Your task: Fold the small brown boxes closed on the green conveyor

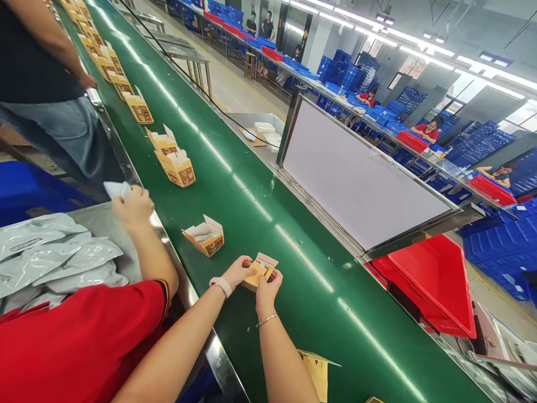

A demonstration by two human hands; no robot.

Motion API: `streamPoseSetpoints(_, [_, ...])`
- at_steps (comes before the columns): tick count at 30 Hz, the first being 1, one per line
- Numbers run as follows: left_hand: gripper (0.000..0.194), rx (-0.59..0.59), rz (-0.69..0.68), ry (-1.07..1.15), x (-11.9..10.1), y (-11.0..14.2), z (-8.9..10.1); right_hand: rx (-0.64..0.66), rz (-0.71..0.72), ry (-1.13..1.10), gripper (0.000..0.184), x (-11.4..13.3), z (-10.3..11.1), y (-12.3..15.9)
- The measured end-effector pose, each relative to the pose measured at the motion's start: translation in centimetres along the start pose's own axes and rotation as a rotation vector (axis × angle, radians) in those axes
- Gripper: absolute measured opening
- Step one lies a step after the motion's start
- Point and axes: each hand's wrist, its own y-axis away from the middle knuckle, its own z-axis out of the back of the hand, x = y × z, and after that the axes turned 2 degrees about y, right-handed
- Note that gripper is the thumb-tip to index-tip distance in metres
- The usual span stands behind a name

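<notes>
Over the green conveyor belt (302, 319), a small yellow-orange carton (257, 275) with its flap raised is gripped between both hands. My left hand (238, 271), with a pale band at the wrist, is closed on its left side. From the right, my right hand (268, 288), wearing a thin bracelet, pinches the carton near its open top. Something whitish shows in the opening, too small to name. Just up the belt sits another open carton (210, 242) with white contents. Below my right forearm, a yellow carton (316, 376) is partly hidden.
A co-worker in a red shirt (92, 336) sits close on my left, a white packet (117, 190) in hand, beside a pile of silver pouches (54, 257). More open cartons (174, 165) line the belt. A framed white panel (361, 173) and a red bin (436, 280) flank its right.
</notes>
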Motion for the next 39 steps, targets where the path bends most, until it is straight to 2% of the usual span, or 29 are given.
streamPoseSetpoints(5, [0.04, 0.097, 0.025, -0.046, 0.7, 0.0, -1.2, 0.035, -0.039, -0.029, 0.044, 0.0, 1.6, 0.4])
streamPoseSetpoints(14, [0.058, 0.246, 0.09, -0.154, 2.1, -0.6, -1.9, 0.058, -0.098, -0.08, 0.039, 0.2, 4.3, 0.4])
streamPoseSetpoints(21, [0.046, 0.277, 0.051, -0.094, 1.8, 1.4, -1.8, 0.082, -0.105, -0.065, 0.049, 1.2, 6.0, 0.3])
streamPoseSetpoints(25, [0.037, 0.262, 0.082, -0.115, 1.9, 1.4, -3.1, 0.033, -0.099, -0.035, 0.046, 0.7, 6.6, 0.3])
streamPoseSetpoints(29, [0.036, 0.274, 0.13, -0.154, 2.7, 1.7, -4.8, 0.006, -0.085, -0.02, 0.037, -0.5, 7.7, 0.7])
streamPoseSetpoints(34, [0.035, 0.263, 0.121, -0.197, 3.8, 2.5, -6.3, -0.026, -0.076, 0.015, 0.037, -1.7, 8.8, 1.0])
streamPoseSetpoints(37, [0.034, 0.242, 0.09, -0.228, 3.3, 3.2, -6.6, -0.031, -0.077, 0.021, 0.039, -1.8, 9.2, 0.8])
streamPoseSetpoints(39, [0.036, 0.217, 0.057, -0.232, 2.7, 4.1, -6.0, -0.015, -0.086, 0.011, 0.041, -1.4, 10.0, 0.9])
